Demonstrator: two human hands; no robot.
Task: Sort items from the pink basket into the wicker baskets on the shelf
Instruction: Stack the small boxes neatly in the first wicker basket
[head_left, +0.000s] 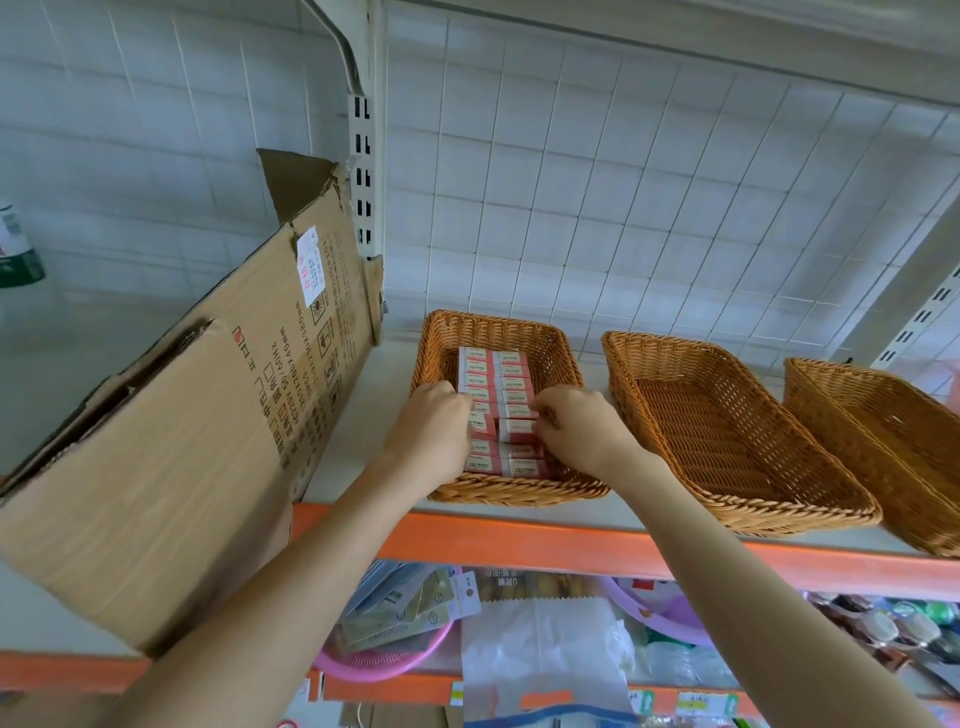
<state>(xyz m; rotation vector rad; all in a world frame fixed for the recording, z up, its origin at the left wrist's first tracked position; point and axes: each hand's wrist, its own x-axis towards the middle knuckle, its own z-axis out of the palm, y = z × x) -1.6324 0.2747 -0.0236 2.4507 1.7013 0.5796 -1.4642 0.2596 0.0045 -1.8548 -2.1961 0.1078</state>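
Where the shelf begins on the left, a carton lies tilted on its side with one torn flap pointing up. Just beside it stands the left basket. In it small boxes, pink and white, lie in two neat columns that reach from the back wall almost to the front rim. The middle basket stands near it on the right and shows its woven floor. The right basket is just beside the middle one and is cut by the picture edge. Below the shelf, on the lower level, the pink basket holds flat card packs.

Both bare forearms rise from the bottom of the picture and come together over the front half of the left basket. The left hand has its fingers curled down on the left column. The tips are hidden, so I cannot tell if it grips or only presses. The right hand is nearly closed, and its thumb and fingers pinch the right end of one box in the right column, which sits a little higher than its neighbours.
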